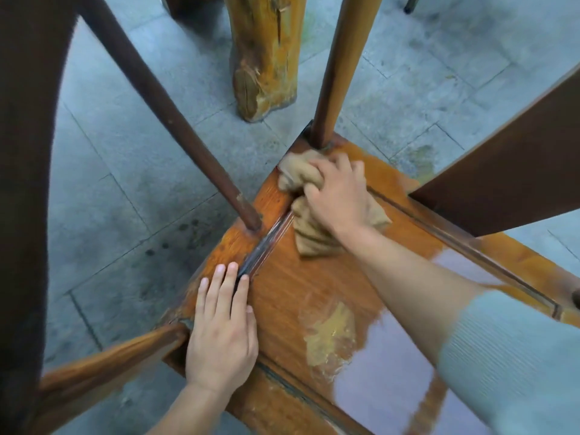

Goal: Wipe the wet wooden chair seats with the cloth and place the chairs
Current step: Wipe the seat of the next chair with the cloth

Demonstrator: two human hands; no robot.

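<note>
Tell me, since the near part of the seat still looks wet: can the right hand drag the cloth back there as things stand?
Probably yes. The right hand already grips the cloth at the far corner, and the glossy wet patch lies open, the left hand resting off to its side.

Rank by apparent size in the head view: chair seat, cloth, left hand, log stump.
1. chair seat
2. log stump, cut off by the top edge
3 and 4. left hand and cloth: unsure, since the right hand covers much of the cloth.
</note>
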